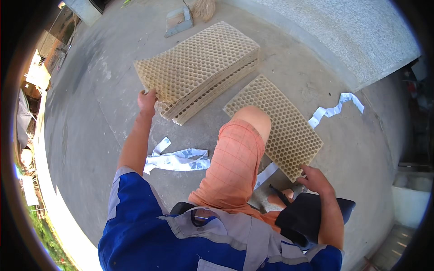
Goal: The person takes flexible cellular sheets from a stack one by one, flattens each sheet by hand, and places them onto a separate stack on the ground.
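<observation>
A tall stack of tan sheets (203, 61) with rows of round cups, like moulded trays, lies on the concrete floor. My left hand (147, 100) grips the near left corner of its top sheet, which is bent up a little there. To the right, a separate sheet (288, 128) of the same kind lies at an angle, partly hidden by my knee. My right hand (313, 178) is at that sheet's near corner, with fingers touching the edge; whether they pinch it is unclear. White cloth strips with blue-grey print (183, 160) lie loose left of my knee.
Another white strip (334, 111) runs out from beyond the separate sheet, and part of one (266, 176) shows beside my leg. A dustpan (179, 22) and a straw broom (203, 10) are behind the stack. A pale wall (359, 37) rises at the upper right.
</observation>
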The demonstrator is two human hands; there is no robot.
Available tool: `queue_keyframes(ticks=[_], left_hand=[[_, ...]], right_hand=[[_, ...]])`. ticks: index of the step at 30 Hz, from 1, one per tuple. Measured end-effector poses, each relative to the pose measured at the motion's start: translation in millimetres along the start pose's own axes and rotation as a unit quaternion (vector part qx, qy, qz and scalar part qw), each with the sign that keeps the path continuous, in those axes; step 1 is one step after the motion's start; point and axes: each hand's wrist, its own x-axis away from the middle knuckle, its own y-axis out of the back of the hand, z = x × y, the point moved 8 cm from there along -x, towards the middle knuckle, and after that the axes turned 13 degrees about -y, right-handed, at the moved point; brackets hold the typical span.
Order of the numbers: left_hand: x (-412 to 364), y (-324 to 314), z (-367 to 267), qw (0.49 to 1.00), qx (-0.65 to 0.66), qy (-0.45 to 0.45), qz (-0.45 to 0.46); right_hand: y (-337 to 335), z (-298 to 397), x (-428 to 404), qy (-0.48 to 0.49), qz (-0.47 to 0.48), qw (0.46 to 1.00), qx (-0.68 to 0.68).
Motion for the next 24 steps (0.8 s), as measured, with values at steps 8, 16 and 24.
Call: queue_keyframes(ticks=[8, 16, 24], left_hand=[[-28.2, -11.7, 14.8, 0.970, -0.019, 0.036, 0.238], [46.9, -21.4, -103.5, 0.954, 0.022, -0.221, 0.202], [77.8, -85.2, -180.1, 0.921, 0.192, -0.170, 0.294]], right_hand=[[0.0, 5.7, -2.0, -0.045, 0.031, 0.998, -0.027], [-1.2, 4.2, -4.8, -0.014, 0.003, 1.000, -0.009], [12.5, 0.0, 11.1, 0.008, -0.059, 0.998, 0.004]])
